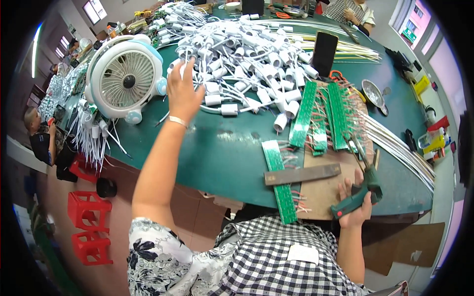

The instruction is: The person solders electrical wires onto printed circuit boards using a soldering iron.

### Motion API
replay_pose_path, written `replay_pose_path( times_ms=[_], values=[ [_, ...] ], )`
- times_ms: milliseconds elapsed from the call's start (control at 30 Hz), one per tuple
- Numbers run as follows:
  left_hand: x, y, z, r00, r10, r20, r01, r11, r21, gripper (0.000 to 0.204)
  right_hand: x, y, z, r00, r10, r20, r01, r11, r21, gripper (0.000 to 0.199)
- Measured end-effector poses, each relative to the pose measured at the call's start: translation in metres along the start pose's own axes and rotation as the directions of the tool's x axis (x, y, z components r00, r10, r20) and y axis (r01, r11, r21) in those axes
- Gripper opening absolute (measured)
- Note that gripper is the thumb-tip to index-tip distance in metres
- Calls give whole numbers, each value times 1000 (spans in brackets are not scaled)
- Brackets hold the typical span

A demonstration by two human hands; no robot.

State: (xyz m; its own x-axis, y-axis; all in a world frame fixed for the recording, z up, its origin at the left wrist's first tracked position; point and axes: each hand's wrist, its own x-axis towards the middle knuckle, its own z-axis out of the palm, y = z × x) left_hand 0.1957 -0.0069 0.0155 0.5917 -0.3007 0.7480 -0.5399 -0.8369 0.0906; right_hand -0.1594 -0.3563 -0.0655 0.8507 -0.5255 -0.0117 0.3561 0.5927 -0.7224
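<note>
Two hands work apart: the left hand point(183, 91) reaches with a wide, spread grip into the heap of white sockets point(247, 54), fingertips touching one. The right hand point(356, 202) has its grip closed round a green soldering gun point(356, 196) at the near tabletop point(222, 153) edge, long axis slanting, tip pointing up and away toward the green circuit strips point(316, 116). Unwatched, that tip could likely scorch strips or wires.

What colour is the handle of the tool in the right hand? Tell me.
Green handle, seen in the head view.

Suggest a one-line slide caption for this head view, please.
Left hand reaches into white sockets; right hand grips a green soldering tool beside green circuit strips.
</note>
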Motion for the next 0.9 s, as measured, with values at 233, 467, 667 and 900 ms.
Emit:
replay_pose_path(
  times_ms=[233, 467, 667, 900],
  values=[
    [174, -72, 59, 928, 182, 325, -333, 797, 504, 68, -1, -1, -7, 998, -69, 4, 69, 997, 22, 56],
    [257, -132, 149, 817, -130, 562, 171, 985, -20, 72, -2, 1, -14, 986, -164, 9, 163, 985, 54, 50],
    [231, -163, 205, 286, -241, 928, 616, 788, 15, 83, -6, 3, -11, 974, -141, -176, 157, 984, 81, 54],
    [194, -170, 208, 492, -136, 860, 515, 842, -162, 89, -1, 8, -17, 984, -113, -141, 128, 986, 102, 47]
  ],
)
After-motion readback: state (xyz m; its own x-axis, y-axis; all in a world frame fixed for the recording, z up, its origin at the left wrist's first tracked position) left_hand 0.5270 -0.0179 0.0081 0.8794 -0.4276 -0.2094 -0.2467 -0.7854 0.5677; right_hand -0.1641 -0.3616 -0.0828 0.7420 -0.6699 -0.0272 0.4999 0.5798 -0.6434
